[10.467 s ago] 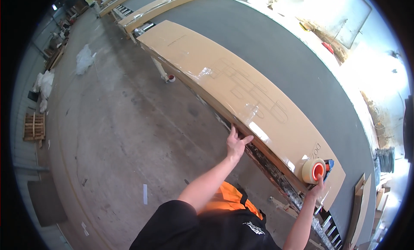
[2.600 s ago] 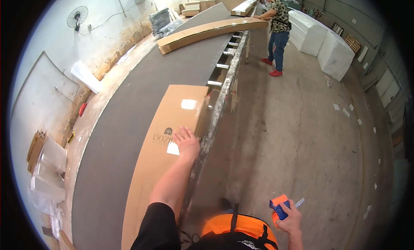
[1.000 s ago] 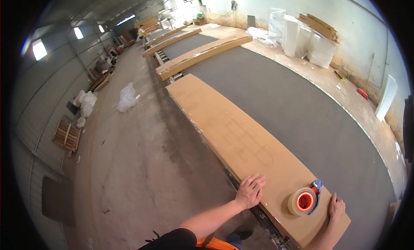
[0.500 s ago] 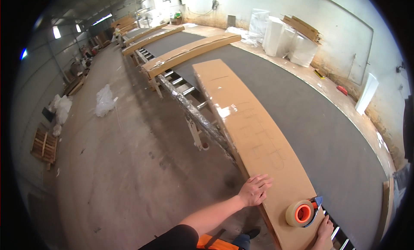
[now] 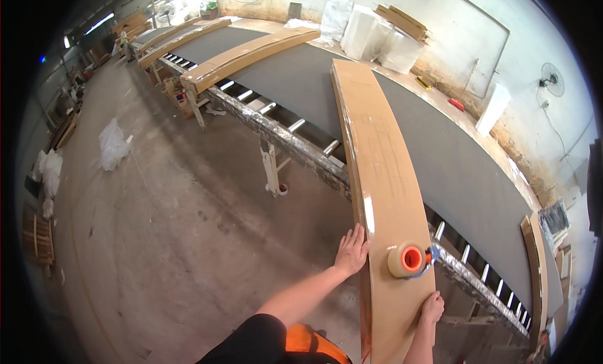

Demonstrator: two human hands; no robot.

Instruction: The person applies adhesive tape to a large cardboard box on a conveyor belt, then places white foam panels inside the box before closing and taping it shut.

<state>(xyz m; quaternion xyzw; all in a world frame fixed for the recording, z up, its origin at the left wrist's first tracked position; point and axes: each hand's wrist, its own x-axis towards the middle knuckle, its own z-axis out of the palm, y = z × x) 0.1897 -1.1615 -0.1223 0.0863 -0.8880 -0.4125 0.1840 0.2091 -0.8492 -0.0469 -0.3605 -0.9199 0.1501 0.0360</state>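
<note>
A long, flat cardboard box (image 5: 386,169) lies across the roller conveyor, its near end toward me. On its top rests a tape dispenser (image 5: 397,263) with a roll of clear tape, an orange hub and a blue frame; neither hand touches it. My left hand (image 5: 352,251) presses against the box's left side, fingers stretched out. Along the right edge, my right hand (image 5: 432,307) grips the box, its fingers curled around the side and partly hidden. A strip of shiny tape shows on the left edge near my left hand.
The roller conveyor (image 5: 276,135) runs from far left to near right, with a dark grey surface (image 5: 440,150) beside it. Another long cardboard box (image 5: 251,53) lies across it farther off. White foam blocks (image 5: 370,34) stand by the wall. A plastic bag (image 5: 114,144) lies on the floor.
The box has swung so its far end points more to the right and away from me. Both hands moved with it, and the tape dispenser rode along on top. My view has turned right.
</note>
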